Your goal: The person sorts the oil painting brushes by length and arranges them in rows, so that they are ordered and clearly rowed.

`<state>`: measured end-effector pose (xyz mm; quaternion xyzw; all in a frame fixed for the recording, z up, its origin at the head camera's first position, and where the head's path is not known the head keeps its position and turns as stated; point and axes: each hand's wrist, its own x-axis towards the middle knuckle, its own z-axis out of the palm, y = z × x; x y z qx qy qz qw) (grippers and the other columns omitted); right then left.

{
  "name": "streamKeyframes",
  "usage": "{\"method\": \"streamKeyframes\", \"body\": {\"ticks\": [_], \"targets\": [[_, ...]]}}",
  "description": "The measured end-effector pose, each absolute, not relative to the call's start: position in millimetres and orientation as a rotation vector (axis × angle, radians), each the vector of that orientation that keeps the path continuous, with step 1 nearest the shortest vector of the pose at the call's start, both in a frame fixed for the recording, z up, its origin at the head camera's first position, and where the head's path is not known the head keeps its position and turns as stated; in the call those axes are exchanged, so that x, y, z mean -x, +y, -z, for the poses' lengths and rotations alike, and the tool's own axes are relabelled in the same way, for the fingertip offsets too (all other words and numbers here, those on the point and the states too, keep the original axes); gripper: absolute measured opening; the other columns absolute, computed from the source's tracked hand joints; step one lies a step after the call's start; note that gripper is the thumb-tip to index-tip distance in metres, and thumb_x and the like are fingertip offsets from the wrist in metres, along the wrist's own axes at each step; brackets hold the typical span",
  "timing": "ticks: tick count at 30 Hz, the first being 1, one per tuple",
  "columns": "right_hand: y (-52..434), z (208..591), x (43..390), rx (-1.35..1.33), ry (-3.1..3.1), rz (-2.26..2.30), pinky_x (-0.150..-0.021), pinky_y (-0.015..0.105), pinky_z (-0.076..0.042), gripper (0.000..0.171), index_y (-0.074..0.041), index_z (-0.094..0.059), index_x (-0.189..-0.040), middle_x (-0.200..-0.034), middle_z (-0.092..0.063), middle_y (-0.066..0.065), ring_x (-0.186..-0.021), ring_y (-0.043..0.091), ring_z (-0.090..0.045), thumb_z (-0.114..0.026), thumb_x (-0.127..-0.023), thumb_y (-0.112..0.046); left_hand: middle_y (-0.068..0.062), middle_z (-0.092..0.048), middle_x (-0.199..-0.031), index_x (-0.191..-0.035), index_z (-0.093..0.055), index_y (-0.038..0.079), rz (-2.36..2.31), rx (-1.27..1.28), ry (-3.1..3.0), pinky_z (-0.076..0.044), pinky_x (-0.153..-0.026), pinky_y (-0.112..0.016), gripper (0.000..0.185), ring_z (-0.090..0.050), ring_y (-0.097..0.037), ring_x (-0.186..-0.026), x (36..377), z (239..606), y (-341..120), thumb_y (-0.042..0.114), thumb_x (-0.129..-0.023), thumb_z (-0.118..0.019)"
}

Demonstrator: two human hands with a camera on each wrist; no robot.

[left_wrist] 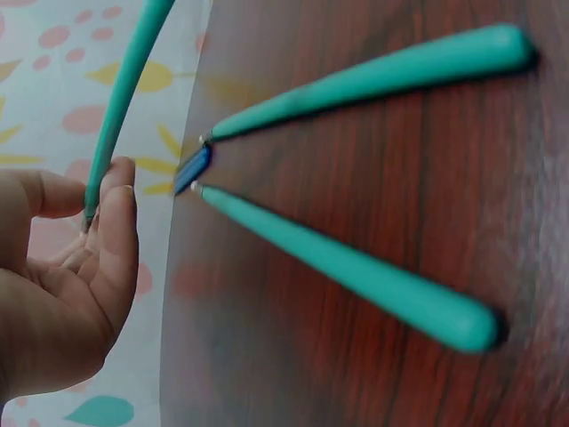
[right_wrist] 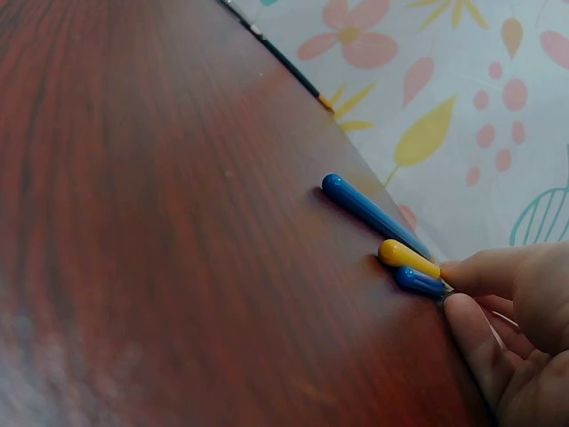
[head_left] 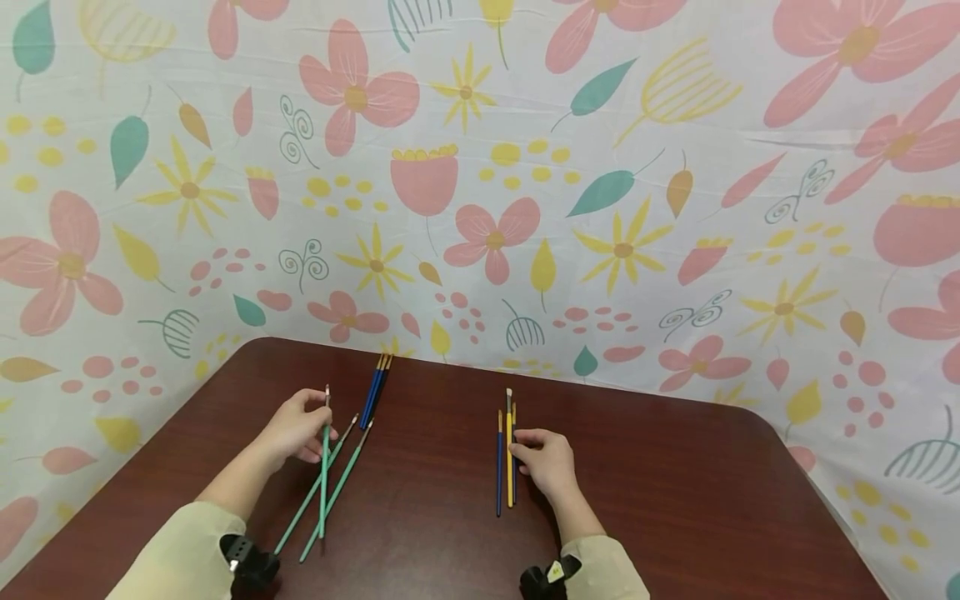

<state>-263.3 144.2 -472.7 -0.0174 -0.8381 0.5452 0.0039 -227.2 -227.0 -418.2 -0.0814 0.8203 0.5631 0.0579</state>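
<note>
A green brush is pinched, tip toward 12 o'clock; a yellow brush, seemingly touched, lies flat.

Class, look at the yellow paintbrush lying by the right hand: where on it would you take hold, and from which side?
Probably the bare near end of the yellow paintbrush's handle, pinched from above. It lies flat, pointing away, with a blue brush close on its left and the right hand against its right. So side access is tight, and only the rounded handle end, as the right wrist view shows, sits clear.
</note>
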Motion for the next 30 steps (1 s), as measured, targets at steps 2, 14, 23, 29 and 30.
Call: {"method": "streamKeyframes", "body": {"ticks": [2, 14, 23, 29, 30], "targets": [[144, 474, 263, 0.056, -2.624, -1.707, -0.056, 0.028, -0.053, 0.025, -0.007, -0.067, -0.103, -0.096, -0.064, 0.01, -0.07, 0.013, -0.061, -0.068, -0.078, -0.012, -0.016, -0.064, -0.08, -0.131, -0.029, 0.002, -1.687, 0.213, 2.495, -0.051, -0.045, -0.033, 0.049, -0.056, -0.019, -0.045, 226, 418, -230, 0.014, -0.086, -0.044], [144, 474, 264, 0.058, -2.623, -1.702, -0.055, 0.028, -0.053, 0.025, -0.007, -0.067, -0.103, -0.097, -0.063, 0.01, -0.07, 0.014, -0.061, -0.067, -0.079, -0.012, -0.01, -0.065, -0.077, -0.115, -0.048, -0.007, -1.523, 0.174, 2.587, -0.05, -0.049, -0.032, 0.034, -0.057, -0.018, -0.055, 231, 435, -239, 0.01, -0.086, -0.048], [144, 473, 265, 0.05, -2.615, -1.709, -0.054, 0.028, -0.053, 0.026, -0.005, -0.067, -0.103, -0.097, -0.063, 0.011, -0.067, 0.014, -0.062, -0.067, -0.078, -0.011, -0.011, -0.059, -0.076, -0.104, -0.058, -0.004, -1.375, 0.232, 2.705, -0.05, -0.049, -0.031, 0.027, -0.053, -0.017, -0.057, 235, 436, -226, 0.01, -0.081, -0.06], [144, 473, 264, 0.062, -2.626, -1.706, -0.054, 0.028, -0.053, 0.025, -0.006, -0.067, -0.103, -0.097, -0.063, 0.01, -0.068, 0.014, -0.062, -0.067, -0.079, -0.012, -0.011, -0.058, -0.078, -0.098, -0.06, -0.004, -1.301, 0.244, 2.733, -0.05, -0.048, -0.03, 0.023, -0.054, -0.017, -0.06, 235, 435, -218, 0.009, -0.079, -0.063], [144, 473, 265, 0.063, -2.626, -1.706, -0.054, 0.028, -0.053, 0.025, -0.006, -0.067, -0.103, -0.098, -0.063, 0.01, -0.068, 0.014, -0.062, -0.067, -0.079, -0.012, -0.011, -0.058, -0.078, -0.098, -0.06, -0.004, -1.295, 0.244, 2.734, -0.05, -0.048, -0.03, 0.023, -0.054, -0.017, -0.06, 235, 435, -218, 0.009, -0.079, -0.063]]}}
